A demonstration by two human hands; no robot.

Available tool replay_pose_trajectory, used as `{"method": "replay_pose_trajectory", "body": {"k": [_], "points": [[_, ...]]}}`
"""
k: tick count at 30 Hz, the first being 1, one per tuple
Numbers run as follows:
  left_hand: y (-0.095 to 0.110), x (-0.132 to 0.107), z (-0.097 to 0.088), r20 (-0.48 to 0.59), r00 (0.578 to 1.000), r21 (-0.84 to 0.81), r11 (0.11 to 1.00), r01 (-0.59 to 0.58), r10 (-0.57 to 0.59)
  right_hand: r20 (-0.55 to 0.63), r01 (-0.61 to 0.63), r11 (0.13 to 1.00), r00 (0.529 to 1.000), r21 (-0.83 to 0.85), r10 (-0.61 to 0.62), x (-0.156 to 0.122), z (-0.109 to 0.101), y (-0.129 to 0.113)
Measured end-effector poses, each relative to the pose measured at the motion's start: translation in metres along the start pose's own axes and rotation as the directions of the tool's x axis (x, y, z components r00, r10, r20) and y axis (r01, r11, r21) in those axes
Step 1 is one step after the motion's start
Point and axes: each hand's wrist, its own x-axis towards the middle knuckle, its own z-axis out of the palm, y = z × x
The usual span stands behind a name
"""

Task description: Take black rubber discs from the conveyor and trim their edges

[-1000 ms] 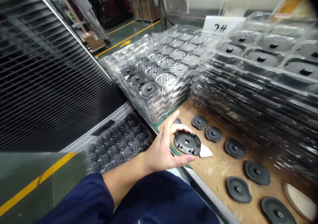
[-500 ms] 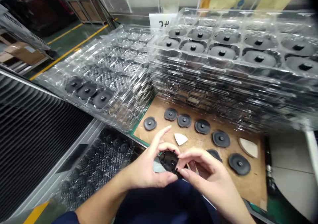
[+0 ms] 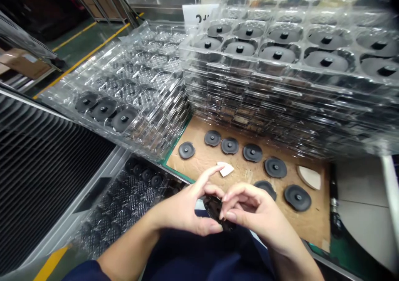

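Note:
My left hand (image 3: 188,209) grips a black plastic disc-shaped part (image 3: 213,205) by its edge, thumb below and fingers above. The part is tilted, and its hollow inner side shows in part. Against its right side, my right hand (image 3: 254,208) has its thumb and fingers pinched together; they hide some of the part, and I cannot tell whether a smaller piece is between them. Just beyond my left fingertips lies a white wedge-shaped pad (image 3: 226,169). Several dark grey discs with a central stub, such as this grey disc (image 3: 252,152), lie on the brown board (image 3: 199,164).
A tall stack of clear trays (image 3: 249,81) with grey discs stands at the back right. Another clear tray stack (image 3: 137,77) at the left carries three discs on top. A larger pale pad (image 3: 309,177) lies at the board's right. Black ribbed panelling (image 3: 46,173) fills the left side.
The black part has tilted more edge-on between my hands, and my right fingers have curled closer over it. The view has shifted slightly.

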Motion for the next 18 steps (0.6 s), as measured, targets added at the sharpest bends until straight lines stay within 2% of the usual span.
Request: {"method": "replay_pose_trajectory", "body": {"k": [5,8,12,15,17,18], "points": [[-0.002,0.004,-0.001,0.044,0.997,-0.034,0.998,0.061,-0.059,0.019,-0.031,0.999,0.999,0.033,0.031,-0.001,-0.002,0.001],[-0.005,0.004,0.002,0.005,0.999,-0.020,0.999,0.041,-0.041,0.028,-0.026,0.998,0.999,0.056,0.025,-0.004,-0.003,0.003],[-0.009,0.003,0.006,-0.116,0.993,0.030,0.999,-0.034,0.037,-0.072,-0.017,0.998,0.997,0.063,0.021,-0.007,-0.006,0.012],[-0.009,0.004,0.005,-0.144,0.984,0.054,0.993,-0.101,0.108,-0.101,-0.031,0.998,0.994,0.054,0.037,-0.009,-0.008,0.019],[-0.009,0.005,0.003,-0.165,0.979,0.063,0.992,-0.109,0.118,-0.156,-0.025,0.999,0.988,-0.034,0.019,-0.009,-0.010,0.022],[-0.009,0.005,0.001,-0.174,0.981,0.058,0.995,-0.078,0.087,-0.209,-0.012,0.992,0.978,-0.123,-0.014,-0.009,-0.012,0.024]]}}
